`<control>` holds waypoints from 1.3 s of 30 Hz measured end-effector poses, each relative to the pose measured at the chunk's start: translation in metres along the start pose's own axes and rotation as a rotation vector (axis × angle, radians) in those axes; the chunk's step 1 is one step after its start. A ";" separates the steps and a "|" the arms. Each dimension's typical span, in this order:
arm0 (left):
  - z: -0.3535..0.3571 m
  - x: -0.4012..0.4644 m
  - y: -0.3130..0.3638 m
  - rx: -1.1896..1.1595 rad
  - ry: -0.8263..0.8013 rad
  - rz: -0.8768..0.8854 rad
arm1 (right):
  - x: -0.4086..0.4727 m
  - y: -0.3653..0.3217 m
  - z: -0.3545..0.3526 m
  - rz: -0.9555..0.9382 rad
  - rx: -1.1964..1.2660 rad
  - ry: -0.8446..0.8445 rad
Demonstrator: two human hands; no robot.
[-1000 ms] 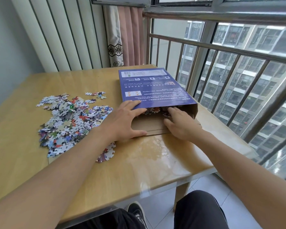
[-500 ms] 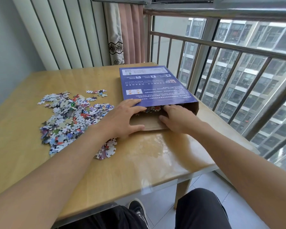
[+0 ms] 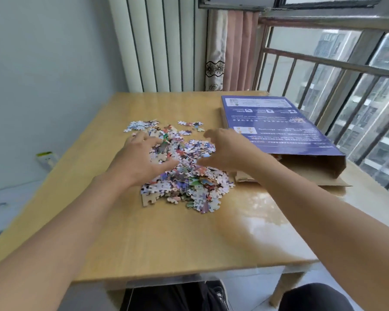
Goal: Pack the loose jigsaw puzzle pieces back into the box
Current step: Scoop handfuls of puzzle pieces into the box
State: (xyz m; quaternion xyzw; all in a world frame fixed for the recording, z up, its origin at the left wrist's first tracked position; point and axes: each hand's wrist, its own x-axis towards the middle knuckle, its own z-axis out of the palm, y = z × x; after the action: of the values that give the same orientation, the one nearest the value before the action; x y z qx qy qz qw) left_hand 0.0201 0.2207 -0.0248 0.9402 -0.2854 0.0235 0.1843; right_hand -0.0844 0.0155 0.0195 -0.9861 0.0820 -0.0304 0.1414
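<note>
A heap of loose colourful jigsaw pieces (image 3: 189, 182) lies in the middle of the wooden table (image 3: 166, 239). My left hand (image 3: 142, 160) hovers over the heap's left side with fingers spread and relaxed. My right hand (image 3: 229, 151) hovers over the heap's right side, fingers spread and slightly curved, holding nothing. The blue puzzle box (image 3: 276, 129) lies flat at the right of the table, its brown open end (image 3: 312, 169) facing me, a flap lying on the table. A few pieces show just inside the opening.
A metal window railing (image 3: 337, 70) runs along the table's right side. A pink curtain (image 3: 236, 50) and white slatted panel stand behind the table. My knees and a shoe (image 3: 218, 295) show under the near table edge.
Both hands have left the box's open end and moved left over the heap of pieces. The head view has swung left, so the box now sits at the right.
</note>
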 end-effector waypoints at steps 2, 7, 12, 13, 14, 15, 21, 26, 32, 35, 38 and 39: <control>0.001 -0.010 -0.010 -0.028 -0.147 -0.003 | 0.000 -0.008 -0.005 0.023 -0.069 -0.181; 0.026 -0.021 -0.027 0.015 -0.081 0.119 | -0.005 -0.010 0.003 0.060 -0.233 -0.491; 0.041 -0.015 -0.022 -0.097 0.075 0.205 | 0.007 -0.007 0.019 0.089 -0.138 -0.405; 0.044 -0.014 -0.020 -0.138 0.095 0.210 | 0.009 -0.007 0.020 0.096 -0.080 -0.355; 0.046 -0.013 -0.018 -0.192 0.116 0.207 | 0.010 -0.007 0.021 0.104 -0.026 -0.309; 0.048 -0.012 -0.016 -0.247 0.137 0.205 | 0.012 -0.008 0.023 0.110 0.022 -0.274; 0.049 -0.010 -0.008 -0.377 0.207 0.192 | 0.018 -0.008 0.031 0.112 0.194 -0.162; 0.042 -0.009 -0.001 -0.398 0.223 0.201 | 0.023 -0.007 0.033 0.099 0.257 -0.111; 0.026 0.009 0.015 -0.336 0.138 0.247 | 0.026 -0.010 0.027 0.067 0.188 -0.103; 0.022 0.023 0.023 -0.319 0.092 0.256 | 0.032 -0.009 0.025 0.084 0.180 -0.089; 0.018 0.033 0.030 -0.315 0.070 0.243 | 0.042 -0.002 0.024 0.156 0.347 -0.089; 0.017 0.036 0.033 -0.335 0.070 0.238 | 0.042 0.001 0.022 0.175 0.394 -0.083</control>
State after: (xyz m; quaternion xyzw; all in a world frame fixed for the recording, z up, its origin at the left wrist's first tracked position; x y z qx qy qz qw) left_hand 0.0315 0.1700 -0.0243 0.8547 -0.3879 0.0302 0.3437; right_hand -0.0409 0.0137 -0.0007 -0.9289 0.1541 0.0070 0.3366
